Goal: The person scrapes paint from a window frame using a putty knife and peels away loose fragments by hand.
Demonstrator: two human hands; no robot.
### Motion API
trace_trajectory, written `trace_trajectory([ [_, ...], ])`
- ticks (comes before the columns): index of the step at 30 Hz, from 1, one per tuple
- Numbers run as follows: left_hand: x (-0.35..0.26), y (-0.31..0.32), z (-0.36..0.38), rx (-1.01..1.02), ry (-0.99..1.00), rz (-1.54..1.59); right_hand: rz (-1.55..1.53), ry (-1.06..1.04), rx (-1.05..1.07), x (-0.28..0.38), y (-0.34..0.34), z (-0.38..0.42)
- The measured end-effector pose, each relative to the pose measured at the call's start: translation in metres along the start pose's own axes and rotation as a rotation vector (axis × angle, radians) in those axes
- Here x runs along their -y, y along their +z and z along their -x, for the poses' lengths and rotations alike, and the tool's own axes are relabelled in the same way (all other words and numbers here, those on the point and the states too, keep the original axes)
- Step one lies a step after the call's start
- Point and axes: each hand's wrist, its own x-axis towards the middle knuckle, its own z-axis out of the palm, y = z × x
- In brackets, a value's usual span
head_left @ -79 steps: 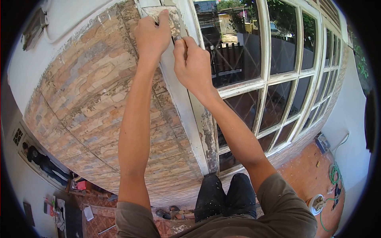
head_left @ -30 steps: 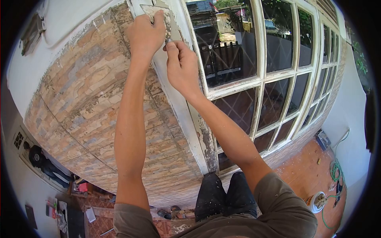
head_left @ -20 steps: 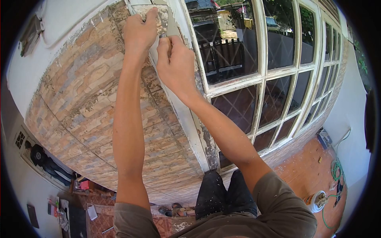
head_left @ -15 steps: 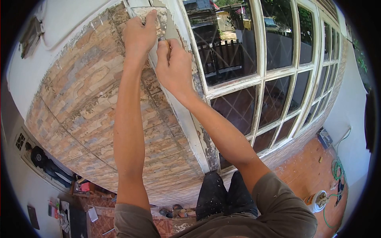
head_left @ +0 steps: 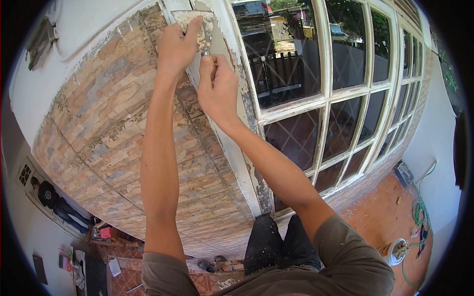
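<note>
A broad-bladed paint scraper (head_left: 203, 30) lies against the window's white outer frame (head_left: 224, 135), its blade pointing up and worn with paint. My right hand (head_left: 219, 91) is closed around its short wooden handle, just below the metal ferrule. Higher up and to the left, my left hand (head_left: 176, 48) has curled fingers at the blade's left side, with one digit pressed on the blade's face. Paint on the frame is flaking, and greyish bare patches show beside the blade.
A stone-clad wall (head_left: 123, 123) fills the left; a paned window (head_left: 326, 98) stands to the right. Below right are a bucket (head_left: 395, 252) and a green hose (head_left: 419, 212) on the tiled floor. A person (head_left: 54, 202) in dark clothes stands far left.
Both hands and the scraper have shifted slightly down and right in view. More of the blade shows between my hands now. My grip on the handle looks the same.
</note>
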Motion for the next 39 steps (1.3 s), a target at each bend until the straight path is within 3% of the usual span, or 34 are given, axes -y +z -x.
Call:
trace_trajectory([
  [7,-0.005,0.002,0.009,-0.026,-0.070,0.055,0.023,-0.033,0.032,-0.004,-0.004,-0.003],
  [16,-0.025,0.006,0.020,-0.115,0.068,-0.093,0.055,-0.063,0.073,-0.011,-0.021,-0.013],
  [18,-0.021,0.010,0.013,-0.163,-0.043,-0.055,0.077,-0.066,0.068,-0.008,-0.020,-0.017],
  [22,-0.025,0.014,0.000,-0.164,-0.071,0.011,0.122,-0.107,0.043,-0.004,-0.019,-0.030],
  [24,-0.030,0.015,-0.003,-0.166,0.033,-0.160,0.087,-0.095,0.014,-0.001,-0.021,-0.030],
  [28,-0.036,0.013,0.018,-0.180,0.176,-0.171,0.091,-0.112,0.015,-0.002,-0.030,-0.016],
  [39,-0.022,0.014,0.036,-0.144,-0.030,-0.043,0.146,-0.060,0.146,-0.003,-0.038,-0.003],
])
